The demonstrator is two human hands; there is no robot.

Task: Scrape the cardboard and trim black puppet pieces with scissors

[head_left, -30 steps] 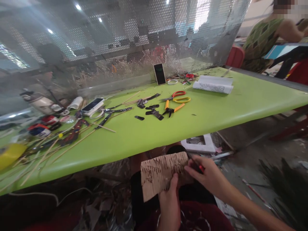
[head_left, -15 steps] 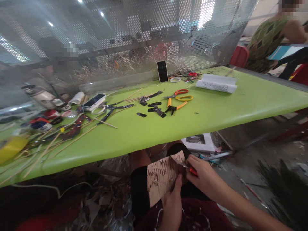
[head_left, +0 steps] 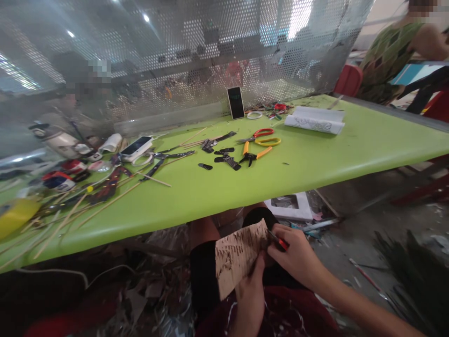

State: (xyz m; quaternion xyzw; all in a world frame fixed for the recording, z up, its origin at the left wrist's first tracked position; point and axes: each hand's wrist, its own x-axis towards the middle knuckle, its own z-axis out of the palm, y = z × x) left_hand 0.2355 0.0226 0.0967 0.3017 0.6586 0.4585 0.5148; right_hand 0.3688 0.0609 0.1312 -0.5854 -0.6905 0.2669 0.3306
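Note:
My left hand (head_left: pixel 250 295) grips the lower right edge of a light brown board (head_left: pixel 233 264) over my lap, thumb on top. Dark, short gouges in rows mark its upper face. My right hand (head_left: pixel 296 255) is closed round a red-handled knife (head_left: pixel 281 243). The knife's dark blade points up and left at the board's upper right corner. My fingers hide most of the handle, and whether the blade touches the board I cannot tell.
On the green table (head_left: pixel 196 192) lie yellow-handled pliers (head_left: pixel 254 154), red-and-yellow-handled scissors (head_left: pixel 263 137), black strips (head_left: pixel 228 160) and thin sticks (head_left: pixel 108 206). A phone (head_left: pixel 236 103) stands against the perforated screen. Rolled paper (head_left: pixel 314 121) lies right. Another person (head_left: pixel 386 61) sits at the far right.
My right hand has drawn the knife back, so its blade no longer lies across the board's upper right corner. The left hand and the board have barely moved.

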